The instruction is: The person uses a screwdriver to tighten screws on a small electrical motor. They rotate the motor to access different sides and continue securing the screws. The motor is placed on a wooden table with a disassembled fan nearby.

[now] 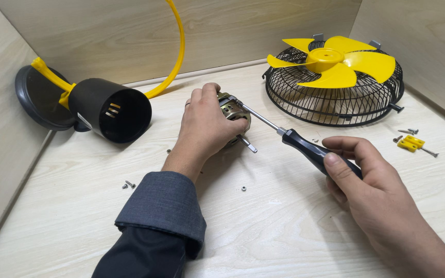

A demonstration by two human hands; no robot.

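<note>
Head view: the left hand (208,123) is wrapped around a small metal fan motor (234,114) resting on the wooden table (284,226). The right hand (359,172) is closed on the black handle of a screwdriver (305,149), whose tip meets the top of the motor. Left of the motor lies a black housing (110,113) with a yellow hoop (178,46). Right of the motor and farther back sits a black wire guard (330,98) carrying yellow fan blades (333,62). Further right of the motor lie a yellow clip (410,143) and loose screws (408,132).
</note>
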